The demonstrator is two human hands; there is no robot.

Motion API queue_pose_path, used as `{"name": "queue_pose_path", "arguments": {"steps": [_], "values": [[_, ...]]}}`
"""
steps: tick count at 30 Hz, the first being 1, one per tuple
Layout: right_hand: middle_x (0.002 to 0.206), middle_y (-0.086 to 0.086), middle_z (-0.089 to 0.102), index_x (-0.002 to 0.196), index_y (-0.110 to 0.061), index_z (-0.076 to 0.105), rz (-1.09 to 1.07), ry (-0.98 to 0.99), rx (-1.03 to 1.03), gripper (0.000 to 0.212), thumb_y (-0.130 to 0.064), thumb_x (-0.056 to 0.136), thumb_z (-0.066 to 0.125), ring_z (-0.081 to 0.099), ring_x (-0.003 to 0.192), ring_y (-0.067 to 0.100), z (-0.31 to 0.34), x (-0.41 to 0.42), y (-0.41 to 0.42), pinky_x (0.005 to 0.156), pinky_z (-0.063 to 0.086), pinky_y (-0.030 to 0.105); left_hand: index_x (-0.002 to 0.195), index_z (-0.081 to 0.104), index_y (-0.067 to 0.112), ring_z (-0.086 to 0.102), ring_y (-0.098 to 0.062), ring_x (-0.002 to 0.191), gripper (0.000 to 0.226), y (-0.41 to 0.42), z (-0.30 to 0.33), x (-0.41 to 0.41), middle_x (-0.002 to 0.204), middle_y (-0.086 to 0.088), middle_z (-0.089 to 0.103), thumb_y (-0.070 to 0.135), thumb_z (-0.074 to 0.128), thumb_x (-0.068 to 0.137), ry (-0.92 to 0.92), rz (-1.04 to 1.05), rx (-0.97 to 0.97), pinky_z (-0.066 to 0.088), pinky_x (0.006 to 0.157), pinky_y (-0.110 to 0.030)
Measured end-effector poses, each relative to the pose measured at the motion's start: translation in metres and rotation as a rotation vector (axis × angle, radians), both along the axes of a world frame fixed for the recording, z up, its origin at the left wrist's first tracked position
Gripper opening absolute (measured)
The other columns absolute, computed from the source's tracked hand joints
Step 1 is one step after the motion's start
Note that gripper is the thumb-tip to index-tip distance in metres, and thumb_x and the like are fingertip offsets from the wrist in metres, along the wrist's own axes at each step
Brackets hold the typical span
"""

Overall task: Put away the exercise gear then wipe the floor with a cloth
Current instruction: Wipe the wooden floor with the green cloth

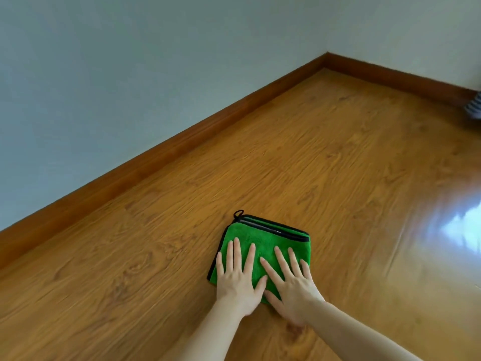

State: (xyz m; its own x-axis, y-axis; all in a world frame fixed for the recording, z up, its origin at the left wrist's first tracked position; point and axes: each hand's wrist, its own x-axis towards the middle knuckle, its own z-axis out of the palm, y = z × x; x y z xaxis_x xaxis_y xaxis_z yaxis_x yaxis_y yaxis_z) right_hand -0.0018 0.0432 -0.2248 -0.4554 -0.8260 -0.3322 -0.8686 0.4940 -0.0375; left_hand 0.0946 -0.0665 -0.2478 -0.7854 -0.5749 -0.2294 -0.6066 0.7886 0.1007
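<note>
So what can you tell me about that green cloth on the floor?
The green cloth looks like plush microfibre, folded into a rough square with black edging and a small black hanging loop at its far left corner. It lies flat on the wooden floor. The left hand and right hand press on it, fingers spread.

Both hands (263,285) flat on cloth (263,239), cloth on floor (338,165) near wall (130,74)

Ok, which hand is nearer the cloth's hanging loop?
The left hand. It lies flat on the side of the green cloth where the black loop sticks out; the right hand presses the opposite side.
</note>
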Motion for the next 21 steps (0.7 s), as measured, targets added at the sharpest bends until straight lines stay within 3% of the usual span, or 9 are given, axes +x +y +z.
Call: {"name": "queue_pose_path", "arguments": {"steps": [2, 3, 4, 8, 12, 15, 16, 19, 21], "values": [[0.132, 0.008, 0.055, 0.138, -0.035, 0.038, -0.058, -0.005, -0.042, 0.063, -0.062, 0.091, 0.007, 0.060, 0.112, 0.036, -0.006, 0.018, 0.014, 0.081, 0.052, 0.047, 0.145, 0.017, 0.019, 0.013, -0.040, 0.140, 0.084, 0.009, -0.001, 0.018, 0.150, -0.027, 0.016, 0.069, -0.007, 0.082, 0.020, 0.047, 0.012, -0.009, 0.107, -0.048], [0.128, 0.006, 0.060, 0.141, -0.035, 0.031, -0.056, 0.004, -0.064, 0.062, -0.063, 0.090, 0.009, 0.062, 0.109, 0.034, -0.009, 0.027, 0.022, 0.078, 0.053, 0.045, 0.140, 0.035, 0.015, 0.029, -0.039, 0.136, 0.077, 0.014, -0.005, 0.026, 0.143, -0.027, 0.036, 0.065, 0.012, 0.086, 0.041, 0.039, 0.067, 0.000, 0.107, -0.049], [0.128, 0.005, 0.061, 0.142, -0.035, 0.023, -0.046, 0.000, -0.090, 0.063, -0.065, 0.089, 0.010, 0.062, 0.109, 0.033, -0.011, 0.033, 0.030, 0.078, 0.054, 0.045, 0.138, 0.040, 0.012, 0.029, -0.038, 0.136, 0.075, 0.019, -0.007, 0.034, 0.140, -0.026, 0.041, 0.062, 0.021, 0.086, 0.037, 0.008, 0.057, 0.005, 0.107, -0.050], [0.135, 0.006, 0.052, 0.145, -0.036, 0.013, 0.000, 0.004, -0.161, 0.066, -0.066, 0.086, 0.012, 0.048, 0.119, 0.036, -0.014, 0.055, 0.058, 0.093, 0.044, 0.048, 0.148, 0.013, 0.017, -0.004, -0.032, 0.144, 0.082, 0.038, -0.024, 0.066, 0.149, -0.021, 0.013, 0.069, 0.010, 0.084, 0.159, -0.070, -0.041, 0.005, 0.108, -0.051], [0.153, 0.012, 0.021, 0.149, -0.033, 0.008, 0.016, -0.013, -0.181, 0.092, -0.070, 0.071, 0.041, 0.035, 0.126, 0.037, -0.019, 0.072, 0.075, 0.081, 0.052, 0.048, 0.148, 0.015, 0.021, -0.005, -0.034, 0.144, 0.084, 0.052, -0.028, 0.086, 0.154, -0.021, 0.000, 0.072, 0.010, 0.082, 0.139, -0.153, -0.059, 0.004, 0.109, -0.051], [0.158, 0.009, -0.003, 0.149, -0.033, 0.006, 0.011, -0.005, -0.203, 0.100, -0.071, 0.064, 0.041, 0.000, 0.144, 0.038, -0.019, 0.076, 0.078, 0.087, 0.046, 0.046, 0.148, 0.016, 0.023, -0.005, -0.033, 0.144, 0.083, 0.053, -0.030, 0.092, 0.155, -0.021, -0.003, 0.073, 0.010, 0.081, 0.124, -0.154, -0.057, 0.002, 0.111, -0.050], [0.158, 0.010, -0.001, 0.149, -0.032, 0.004, 0.011, -0.018, -0.192, 0.102, -0.072, 0.062, 0.042, 0.001, 0.144, 0.039, -0.020, 0.075, 0.078, 0.084, 0.050, 0.046, 0.148, 0.016, 0.024, -0.005, -0.033, 0.144, 0.083, 0.052, -0.029, 0.092, 0.155, -0.020, -0.002, 0.073, 0.011, 0.081, 0.113, -0.147, -0.041, 0.000, 0.112, -0.050], [0.144, 0.007, 0.037, 0.148, -0.030, -0.003, -0.020, -0.096, -0.149, 0.117, -0.076, 0.054, 0.050, 0.054, 0.119, 0.035, -0.015, 0.073, 0.076, 0.071, 0.058, 0.040, 0.147, 0.019, 0.026, -0.006, -0.031, 0.144, 0.082, 0.049, -0.028, 0.091, 0.155, -0.019, -0.003, 0.074, 0.012, 0.080, 0.087, -0.150, -0.039, -0.006, 0.112, -0.048], [0.129, 0.000, 0.058, 0.146, -0.031, -0.007, -0.025, -0.121, -0.161, 0.118, -0.077, 0.054, 0.050, 0.067, 0.103, 0.025, -0.008, 0.068, 0.076, 0.071, 0.058, 0.034, 0.146, 0.022, 0.029, -0.008, -0.031, 0.144, 0.081, 0.046, -0.027, 0.089, 0.155, -0.018, -0.004, 0.075, 0.012, 0.079, 0.079, -0.174, -0.028, -0.003, 0.112, -0.048]]}}
